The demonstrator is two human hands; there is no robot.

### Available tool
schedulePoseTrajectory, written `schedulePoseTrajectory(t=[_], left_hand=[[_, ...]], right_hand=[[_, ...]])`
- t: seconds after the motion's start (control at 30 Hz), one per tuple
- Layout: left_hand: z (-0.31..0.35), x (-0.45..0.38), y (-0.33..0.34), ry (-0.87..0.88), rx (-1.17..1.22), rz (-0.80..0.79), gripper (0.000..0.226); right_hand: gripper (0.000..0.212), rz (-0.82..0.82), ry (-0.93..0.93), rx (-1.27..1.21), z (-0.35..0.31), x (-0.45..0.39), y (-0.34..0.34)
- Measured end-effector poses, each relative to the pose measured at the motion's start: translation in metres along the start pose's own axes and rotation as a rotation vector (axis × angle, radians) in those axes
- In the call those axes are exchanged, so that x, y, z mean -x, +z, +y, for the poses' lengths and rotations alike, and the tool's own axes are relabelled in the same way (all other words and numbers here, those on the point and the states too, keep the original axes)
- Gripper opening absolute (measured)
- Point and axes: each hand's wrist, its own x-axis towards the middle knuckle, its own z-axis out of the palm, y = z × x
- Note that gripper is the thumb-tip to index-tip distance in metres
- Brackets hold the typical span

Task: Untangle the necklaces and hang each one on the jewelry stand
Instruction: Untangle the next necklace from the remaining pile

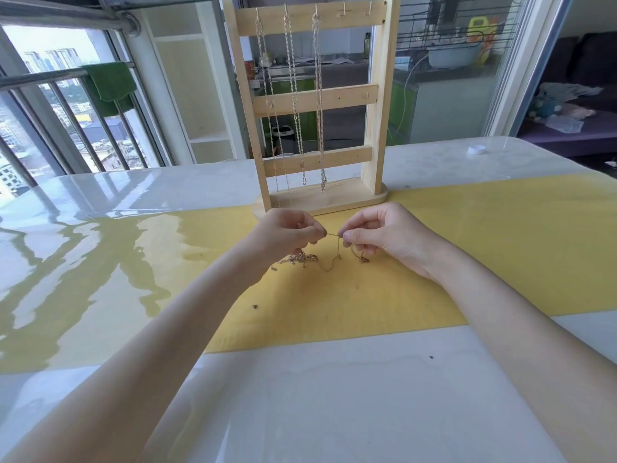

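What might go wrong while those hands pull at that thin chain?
Both hands, left hand and right hand, pinch a short stretch of the chain, so a hard tug might snap it. The rest trails into a tangled heap on the yellow mat; pulling could tighten that knot instead of loosening it.

A high-rise flat: a balcony railing (66,105) overlooks city towers, a kitchen counter (444,66) sits behind glass (a dish rack (444,31) above it), and a sofa (581,95) stands far right.
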Motion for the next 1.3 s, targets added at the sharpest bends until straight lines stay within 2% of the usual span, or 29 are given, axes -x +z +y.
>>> schedulePoseTrajectory(t=[0.2,0.3,0.37,0.47,1.03,1.3], left_hand=[[0.003,0.003,0.0,0.026,-0.155,-0.032,0.009],[0.004,0.004,0.002,0.2,-0.12,0.032,0.008],[0.005,0.003,0.004,0.346,-0.183,0.041,0.012],[0.005,0.003,0.006,0.444,-0.29,0.06,0.019],[0.003,0.003,0.008,0.573,-0.427,0.154,0.007],[0.001,0.006,0.015,0.602,-0.362,0.222,0.008]], right_hand=[[0.007,0.001,0.012,-0.017,-0.002,0.001,-0.001],[0.006,-0.018,0.014,-0.046,-0.004,0.001,0.0],[0.005,-0.043,0.008,-0.066,-0.005,0.001,0.001],[0.003,-0.074,0.01,-0.065,-0.006,0.001,0.001],[0.007,-0.144,0.018,-0.148,-0.01,0.004,0.0],[0.007,-0.177,0.015,-0.164,-0.009,0.003,0.002]])
